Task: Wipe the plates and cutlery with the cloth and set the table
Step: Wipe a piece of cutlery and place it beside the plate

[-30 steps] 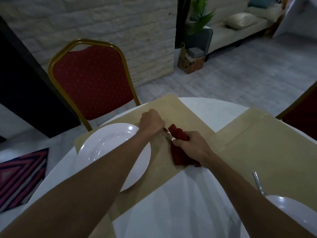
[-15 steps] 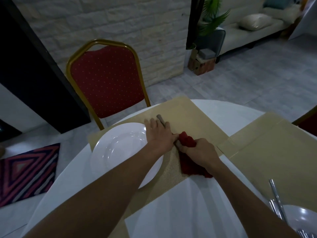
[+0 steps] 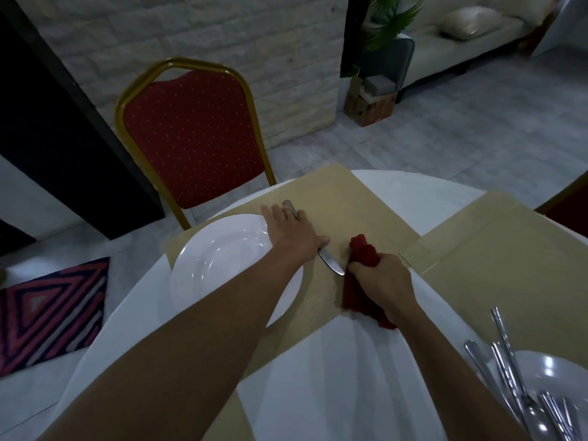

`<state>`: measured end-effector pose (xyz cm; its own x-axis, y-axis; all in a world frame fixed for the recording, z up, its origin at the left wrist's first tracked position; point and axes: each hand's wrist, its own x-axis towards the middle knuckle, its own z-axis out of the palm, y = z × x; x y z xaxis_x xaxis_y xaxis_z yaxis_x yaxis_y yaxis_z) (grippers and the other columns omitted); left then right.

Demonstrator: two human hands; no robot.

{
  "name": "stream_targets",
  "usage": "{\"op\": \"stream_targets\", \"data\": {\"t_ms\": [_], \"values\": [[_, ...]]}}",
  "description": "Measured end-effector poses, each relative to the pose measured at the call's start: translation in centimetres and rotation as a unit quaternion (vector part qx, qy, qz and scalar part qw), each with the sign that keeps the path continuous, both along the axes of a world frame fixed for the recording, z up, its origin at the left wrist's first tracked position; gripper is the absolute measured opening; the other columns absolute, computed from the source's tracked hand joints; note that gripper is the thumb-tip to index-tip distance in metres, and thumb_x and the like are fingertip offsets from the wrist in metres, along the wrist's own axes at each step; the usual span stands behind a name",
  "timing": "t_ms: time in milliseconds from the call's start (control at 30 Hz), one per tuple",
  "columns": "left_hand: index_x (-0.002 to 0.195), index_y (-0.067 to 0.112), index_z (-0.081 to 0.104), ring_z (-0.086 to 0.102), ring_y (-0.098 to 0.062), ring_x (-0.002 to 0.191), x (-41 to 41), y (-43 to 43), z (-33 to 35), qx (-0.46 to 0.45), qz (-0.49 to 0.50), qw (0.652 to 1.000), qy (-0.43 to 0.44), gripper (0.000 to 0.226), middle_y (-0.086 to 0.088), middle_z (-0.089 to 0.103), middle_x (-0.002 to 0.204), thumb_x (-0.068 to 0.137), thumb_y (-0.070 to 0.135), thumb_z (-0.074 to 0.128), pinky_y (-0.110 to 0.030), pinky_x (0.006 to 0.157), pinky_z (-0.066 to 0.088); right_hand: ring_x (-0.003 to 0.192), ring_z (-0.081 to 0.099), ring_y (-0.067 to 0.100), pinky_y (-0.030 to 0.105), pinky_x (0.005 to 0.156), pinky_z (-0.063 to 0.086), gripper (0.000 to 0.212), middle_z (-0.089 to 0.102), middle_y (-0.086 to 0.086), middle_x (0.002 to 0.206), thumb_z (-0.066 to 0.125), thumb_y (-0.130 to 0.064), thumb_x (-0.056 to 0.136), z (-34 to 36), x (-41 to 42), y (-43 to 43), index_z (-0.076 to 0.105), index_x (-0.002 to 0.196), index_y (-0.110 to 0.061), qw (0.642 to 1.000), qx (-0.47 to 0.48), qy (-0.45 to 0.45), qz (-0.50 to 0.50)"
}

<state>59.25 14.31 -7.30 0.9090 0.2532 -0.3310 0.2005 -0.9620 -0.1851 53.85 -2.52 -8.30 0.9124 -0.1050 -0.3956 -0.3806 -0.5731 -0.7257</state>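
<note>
One setting is partly laid. The white plate (image 3: 222,275) sits on the placemat (image 3: 343,198) in front of the red chair (image 3: 191,138). The knife (image 3: 332,265) lies flat on that mat just right of the plate, blade end toward me.

Left hand (image 3: 291,232) lies flat over the knife handle, fingers straight. It presses the handle down and isn't wrapped round it. Right hand (image 3: 383,281) is clenched round the bunched red cloth (image 3: 361,249). The cloth rests on the mat next to the blade tip; can't tell if they touch.

My read on progress:
- Done: plate and knife for this seat look positioned. Can't confirm from here that either is wiped.
- No fork or spoon shows beside this plate.
- Second placemat (image 3: 496,249) is bare in the part that shows.
- Second plate (image 3: 560,364) is at the near right of the table (image 3: 334,377) and holds the cutlery pile (image 3: 509,358), several pieces, probably not yet wiped.

Estimate: under half. Left to do are the rest of the cutlery, the second plate and the second setting.
</note>
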Motion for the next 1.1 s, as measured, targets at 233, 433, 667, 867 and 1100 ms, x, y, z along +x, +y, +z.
{"op": "stream_targets", "data": {"t_ms": [233,433,667,867,1100], "values": [[0.160,0.015,0.016,-0.003,-0.044,0.153,-0.1,0.0,0.1,-0.028,0.007,0.999,0.013,0.097,-0.020,0.003,0.167,0.090,0.080,0.031,-0.065,0.118,-0.010,0.071,0.070,0.022,0.031,0.060,0.057,0.018,0.070,0.007,0.080,0.065,-0.031,0.090,-0.6,-0.8,-0.1,0.065,0.087,-0.013,0.994,0.051,-0.038,-0.093],[0.162,0.020,0.008,-0.012,-0.046,0.151,-0.4,0.6,0.1,-0.048,-0.015,0.998,0.031,0.114,-0.017,-0.008,0.168,0.077,0.089,0.041,-0.067,0.114,-0.013,0.086,0.068,0.020,0.028,0.068,0.049,0.059,0.072,0.003,0.102,0.081,-0.052,0.078,-1.4,-0.7,0.1,0.065,0.119,-0.015,0.998,-0.038,-0.047,-0.018],[0.161,0.018,0.009,-0.008,-0.045,0.152,-0.6,0.5,0.3,-0.037,-0.024,0.999,0.032,0.116,-0.017,0.004,0.168,0.076,0.089,0.044,-0.068,0.114,-0.012,0.093,0.069,0.024,0.033,0.078,0.055,0.079,0.073,0.004,0.111,0.083,-0.063,0.071,-1.4,-0.7,0.2,0.062,0.131,-0.016,0.997,-0.063,-0.051,-0.009],[0.161,0.017,0.010,-0.007,-0.046,0.152,-0.5,0.6,0.1,-0.034,-0.026,0.999,0.030,0.117,-0.019,0.004,0.168,0.076,0.089,0.044,-0.069,0.112,-0.013,0.097,0.070,0.024,0.033,0.079,0.053,0.085,0.072,0.006,0.116,0.082,-0.065,0.071,-1.3,-0.6,0.3,0.060,0.136,-0.014,0.997,-0.050,-0.054,-0.008],[0.161,0.017,0.009,-0.007,-0.046,0.152,-0.5,0.6,0.2,-0.037,-0.022,0.998,0.042,0.117,-0.021,0.005,0.167,0.076,0.089,0.043,-0.070,0.112,-0.014,0.091,0.069,0.023,0.034,0.078,0.056,0.077,0.071,0.001,0.102,0.083,-0.064,0.069,-1.2,-0.9,0.3,0.065,0.125,-0.015,0.998,-0.037,-0.053,-0.011]]}}
